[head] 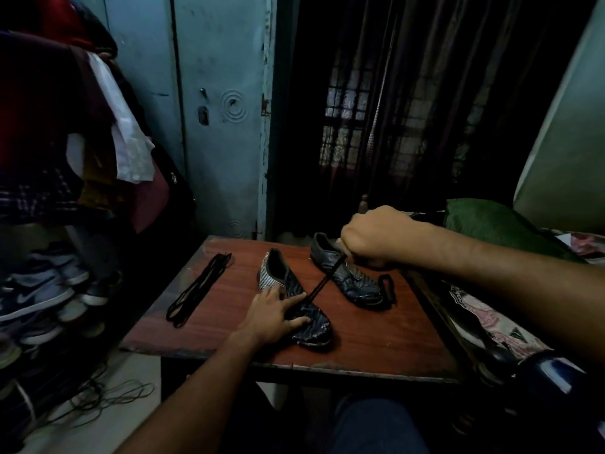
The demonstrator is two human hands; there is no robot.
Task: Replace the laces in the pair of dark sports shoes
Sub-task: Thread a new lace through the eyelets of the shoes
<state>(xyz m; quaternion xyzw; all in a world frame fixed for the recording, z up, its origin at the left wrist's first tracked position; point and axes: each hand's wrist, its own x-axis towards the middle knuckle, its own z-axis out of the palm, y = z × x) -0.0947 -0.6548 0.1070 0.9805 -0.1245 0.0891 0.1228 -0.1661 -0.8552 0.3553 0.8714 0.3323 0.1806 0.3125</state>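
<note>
Two dark sports shoes lie on a reddish-brown wooden table (376,339). My left hand (273,317) presses with spread fingers on the nearer shoe (309,317), holding it down at its lace area. A black lace (322,283) runs taut from that shoe up to my right hand (376,235), which grips its upper end in a fist above the farther shoe (347,278). Another black lace (388,286) lies looped beside the farther shoe's toe. A bundle of black laces (196,288) lies on the table's left part.
A rack of sneakers (42,296) and hanging clothes (65,126) stand to the left. Thin cords (98,398) lie on the floor below. A blue door (222,109) and dark curtain are behind the table. A bed with a green cushion (497,224) borders the right.
</note>
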